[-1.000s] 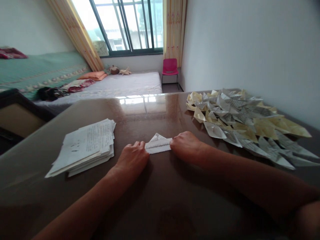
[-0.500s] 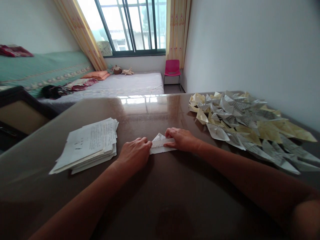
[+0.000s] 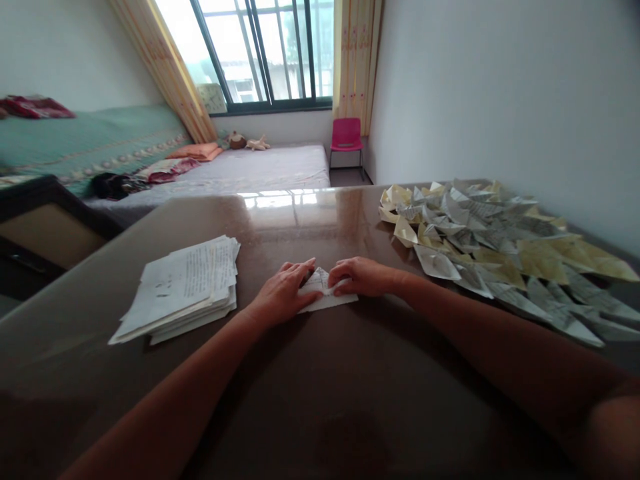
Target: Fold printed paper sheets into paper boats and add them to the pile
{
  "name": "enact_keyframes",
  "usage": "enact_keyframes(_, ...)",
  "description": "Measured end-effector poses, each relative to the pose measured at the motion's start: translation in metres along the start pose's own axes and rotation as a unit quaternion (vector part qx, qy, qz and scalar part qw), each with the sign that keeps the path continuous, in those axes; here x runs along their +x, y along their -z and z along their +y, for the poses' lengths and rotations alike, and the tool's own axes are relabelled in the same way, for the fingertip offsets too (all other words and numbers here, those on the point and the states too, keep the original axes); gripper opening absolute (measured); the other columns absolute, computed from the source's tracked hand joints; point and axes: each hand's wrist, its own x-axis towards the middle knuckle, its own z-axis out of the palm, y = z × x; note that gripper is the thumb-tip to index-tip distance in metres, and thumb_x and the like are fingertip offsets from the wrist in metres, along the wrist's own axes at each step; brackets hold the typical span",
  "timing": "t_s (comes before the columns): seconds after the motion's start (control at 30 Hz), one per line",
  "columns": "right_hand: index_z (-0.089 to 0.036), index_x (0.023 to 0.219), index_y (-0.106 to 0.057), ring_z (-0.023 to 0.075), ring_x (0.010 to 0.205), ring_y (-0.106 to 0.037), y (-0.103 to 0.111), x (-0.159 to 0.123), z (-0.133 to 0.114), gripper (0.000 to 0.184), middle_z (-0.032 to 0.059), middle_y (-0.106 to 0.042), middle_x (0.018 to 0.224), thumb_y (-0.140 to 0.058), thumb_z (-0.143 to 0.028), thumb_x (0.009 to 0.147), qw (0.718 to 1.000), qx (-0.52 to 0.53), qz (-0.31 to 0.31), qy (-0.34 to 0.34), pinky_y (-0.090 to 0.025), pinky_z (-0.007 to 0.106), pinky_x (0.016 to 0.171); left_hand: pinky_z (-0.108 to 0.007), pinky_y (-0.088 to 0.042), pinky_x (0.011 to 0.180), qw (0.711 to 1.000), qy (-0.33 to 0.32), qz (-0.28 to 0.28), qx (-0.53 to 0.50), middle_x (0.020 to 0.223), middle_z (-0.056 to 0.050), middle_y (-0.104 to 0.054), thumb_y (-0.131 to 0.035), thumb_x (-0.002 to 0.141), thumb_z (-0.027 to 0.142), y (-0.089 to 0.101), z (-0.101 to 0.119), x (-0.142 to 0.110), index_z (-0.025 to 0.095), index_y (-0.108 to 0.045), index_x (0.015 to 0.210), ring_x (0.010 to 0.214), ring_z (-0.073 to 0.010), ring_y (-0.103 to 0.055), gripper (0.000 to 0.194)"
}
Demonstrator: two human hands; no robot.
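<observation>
A small white sheet of printed paper, folded to a peak with a flat strip along its lower edge, is the folded paper [image 3: 331, 304] lying on the brown table in front of me. My left hand [image 3: 281, 292] grips its left side, thumb on the lower part and fingers stretched along the slanted edge. From the right, my right hand [image 3: 367, 277] has curled fingers and thumb closed on the other half. Both hands cover the paper's sides, so only the peak, the middle and the lower strip show.
Left of my hands lies a stack of printed sheets [image 3: 180, 283]. Many folded paper boats [image 3: 470, 230] spread over the right side of the glossy table [image 3: 300, 400], close to the wall. Beyond its far edge are a bed [image 3: 280, 163] and a pink chair [image 3: 346, 135].
My right hand moved inward from the paper's right end and opened its fist into a finger-and-thumb hold. My left hand's fingers have stretched forward, its thumb coming over the paper.
</observation>
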Motion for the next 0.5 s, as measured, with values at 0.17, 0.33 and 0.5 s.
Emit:
enact_keyframes(0.17, -0.021, 0.097, -0.072, 0.0149, 0.096, -0.060, 0.001, 0.000, 0.006, 0.017, 0.0038, -0.063, 0.105, -0.064, -0.028, 0.083, 0.997, 0.053, 0.000, 0.064, -0.042, 0.025, 0.088, -0.038, -0.045, 0.095, 0.998, -0.006, -0.018, -0.052, 0.128, -0.010, -0.058, -0.065, 0.075, 0.046, 0.001, 0.001, 0.004, 0.017, -0.035, 0.142, 0.113, -0.0229, -0.052, 0.079)
enact_keyframes(0.33, -0.020, 0.088, -0.071, 0.0151, 0.110, -0.056, -0.001, 0.000, 0.002, 0.010, 0.0047, -0.058, 0.123, -0.067, -0.026, 0.081, 0.988, 0.122, 0.064, 0.073, -0.040, 0.027, 0.095, -0.029, -0.050, 0.072, 0.981, 0.040, -0.024, -0.187, 0.104, -0.007, -0.063, -0.068, 0.072, 0.041, 0.005, -0.001, 0.004, 0.016, -0.037, 0.141, 0.077, -0.0135, -0.059, 0.079)
enact_keyframes(0.5, -0.016, 0.087, -0.068, 0.0142, 0.100, -0.061, -0.002, 0.002, -0.006, 0.009, 0.0049, -0.065, 0.109, -0.066, -0.024, 0.082, 0.979, 0.162, 0.095, 0.076, -0.044, 0.027, 0.090, -0.030, -0.048, 0.079, 0.980, 0.035, -0.028, -0.193, 0.099, -0.006, -0.064, -0.065, 0.076, 0.046, 0.008, 0.002, 0.005, 0.016, -0.063, 0.118, 0.088, -0.0170, -0.060, 0.052)
